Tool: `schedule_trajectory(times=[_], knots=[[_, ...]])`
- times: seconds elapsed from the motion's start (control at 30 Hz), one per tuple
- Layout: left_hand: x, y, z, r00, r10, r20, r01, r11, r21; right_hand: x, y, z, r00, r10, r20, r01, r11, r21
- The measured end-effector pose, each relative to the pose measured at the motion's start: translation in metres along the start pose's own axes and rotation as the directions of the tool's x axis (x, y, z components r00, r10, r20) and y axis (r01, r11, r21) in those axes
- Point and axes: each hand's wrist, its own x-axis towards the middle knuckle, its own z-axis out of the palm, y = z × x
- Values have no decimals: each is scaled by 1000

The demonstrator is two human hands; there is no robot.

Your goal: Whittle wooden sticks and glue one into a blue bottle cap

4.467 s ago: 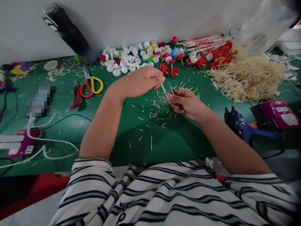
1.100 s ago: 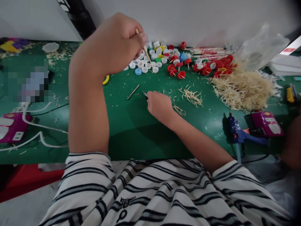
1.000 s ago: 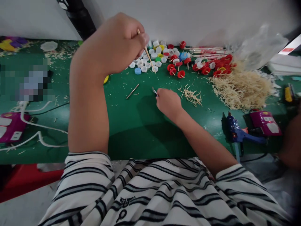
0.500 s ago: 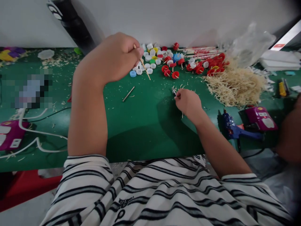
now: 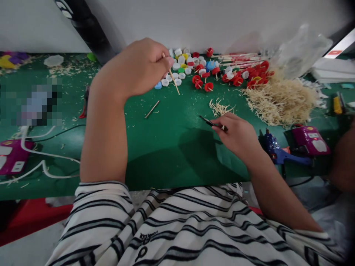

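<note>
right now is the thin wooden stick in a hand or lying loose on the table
In hand: the left hand pinches the thin wooden stick near its upper end, its lower end sticking out below.

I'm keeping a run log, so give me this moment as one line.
left hand: holds stick; right hand: holds dark tool; beyond right hand: shavings; on table: metal rod; toward wall: caps

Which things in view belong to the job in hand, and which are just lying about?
Likely part of the job:
wooden stick, in the left hand
slim dark tool, in the right hand
curled shavings near the right hand
perhaps the red caps on sticks

Seemingly just lying about:
black bottle by the wall
clear plastic bag
pixelated device
</note>
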Motion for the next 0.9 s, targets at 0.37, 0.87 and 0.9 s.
schedule_trajectory(times=[0.37, 0.87, 0.9], knots=[[0, 4, 1, 1000, -15, 15, 15, 1000, 11, -24, 47, 14, 999, 3, 45, -7, 996, 86], [0, 3, 1, 1000, -3, -6, 3, 1000, 16, 60, -3, 6, 1000, -26, 10, 27, 995, -99], [-1, 3, 1, 1000, 1, -5, -1, 1000, 11, 72, -2, 6, 999, -38, 17, 39, 992, -120]])
